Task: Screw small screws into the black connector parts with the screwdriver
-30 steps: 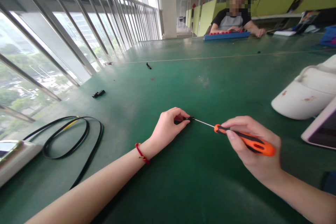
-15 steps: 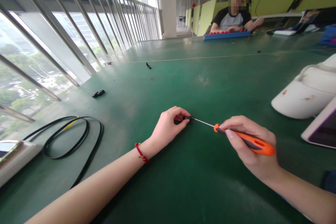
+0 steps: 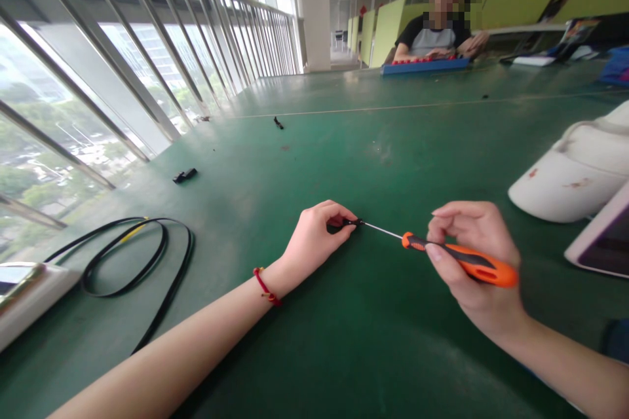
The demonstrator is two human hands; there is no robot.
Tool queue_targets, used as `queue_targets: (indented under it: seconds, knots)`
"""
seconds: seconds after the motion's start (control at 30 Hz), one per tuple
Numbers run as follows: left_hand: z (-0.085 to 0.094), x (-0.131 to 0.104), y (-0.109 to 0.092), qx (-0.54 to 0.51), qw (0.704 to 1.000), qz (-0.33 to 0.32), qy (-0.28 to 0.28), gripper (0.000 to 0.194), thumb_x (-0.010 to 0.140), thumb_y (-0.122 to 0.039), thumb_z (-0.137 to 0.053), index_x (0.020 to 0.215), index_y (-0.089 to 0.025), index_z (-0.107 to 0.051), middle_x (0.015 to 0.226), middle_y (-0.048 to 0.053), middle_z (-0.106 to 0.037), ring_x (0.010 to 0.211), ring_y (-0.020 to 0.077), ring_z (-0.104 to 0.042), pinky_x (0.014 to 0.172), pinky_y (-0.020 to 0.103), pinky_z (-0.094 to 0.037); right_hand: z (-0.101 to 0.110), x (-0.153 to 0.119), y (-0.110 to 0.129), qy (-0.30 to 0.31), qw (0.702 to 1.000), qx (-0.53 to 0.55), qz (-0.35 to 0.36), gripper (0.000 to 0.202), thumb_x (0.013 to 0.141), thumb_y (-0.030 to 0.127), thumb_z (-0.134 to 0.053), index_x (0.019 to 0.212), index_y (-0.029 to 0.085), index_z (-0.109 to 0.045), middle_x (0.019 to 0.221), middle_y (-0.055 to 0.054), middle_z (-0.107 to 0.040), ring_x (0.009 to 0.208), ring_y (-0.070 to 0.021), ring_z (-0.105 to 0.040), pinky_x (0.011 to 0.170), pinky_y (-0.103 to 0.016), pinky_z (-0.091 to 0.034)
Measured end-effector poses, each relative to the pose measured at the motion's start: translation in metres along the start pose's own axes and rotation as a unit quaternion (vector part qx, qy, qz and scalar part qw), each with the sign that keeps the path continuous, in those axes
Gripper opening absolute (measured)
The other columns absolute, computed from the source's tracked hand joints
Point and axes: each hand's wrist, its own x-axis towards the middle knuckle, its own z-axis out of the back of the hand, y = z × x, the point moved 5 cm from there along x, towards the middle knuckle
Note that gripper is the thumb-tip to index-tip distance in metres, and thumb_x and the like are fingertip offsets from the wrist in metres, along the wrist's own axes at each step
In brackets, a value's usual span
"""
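Over the green table, your left hand clamped a small black piece between its fingertips. Your right hand held the screwdriver between thumb and curled fingers: bright orange handle with black insets, slim silvery shaft reaching the piece.

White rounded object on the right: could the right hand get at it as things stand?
Probably: nothing visible stands between the right hand and the white rounded object, though the orange-and-black screwdriver in that hand would likely hinder a grip.
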Motion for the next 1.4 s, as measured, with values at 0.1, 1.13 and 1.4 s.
queue_targets:
  seconds: [0.1,1.13,1.4]
  knots:
    - [0.0,0.0,0.0,0.002,1.0,0.001,0.0,0.01,0.078,-0.018,-0.06,0.084,-0.016,-0.068,0.083,0.003,-0.065,0.073,0.0121,-0.06,0.069,0.023,-0.05,-0.003,-0.001,0.002,0.034,0.999,-0.036,0.004,0.011,0.08,0.017,-0.059,0.089,0.023,-0.056,0.065,0.003,-0.054,0.049,-0.0094,-0.053,0.042,-0.021,-0.044]
    - [-0.003,0.001,0.01,-0.041,0.999,0.011,0.002,0.012,0.079,-0.023,-0.061,0.087,-0.016,-0.068,0.089,0.004,-0.067,0.078,0.0132,-0.063,0.074,0.025,-0.054,0.001,-0.001,0.003,0.017,0.997,-0.033,0.07,0.038,0.075,0.017,-0.063,0.11,0.025,-0.053,0.079,0.0,-0.054,0.067,-0.0147,-0.057,0.059,-0.029,-0.051]
    - [-0.002,0.001,0.01,-0.038,0.999,0.014,-0.007,0.012,0.079,-0.022,-0.062,0.087,-0.016,-0.068,0.089,0.004,-0.066,0.078,0.0133,-0.063,0.074,0.025,-0.054,0.004,-0.002,0.004,-0.022,0.995,-0.057,0.08,0.036,0.074,0.017,-0.064,0.107,0.025,-0.054,0.09,-0.003,-0.057,0.075,-0.0156,-0.06,0.065,-0.029,-0.053]
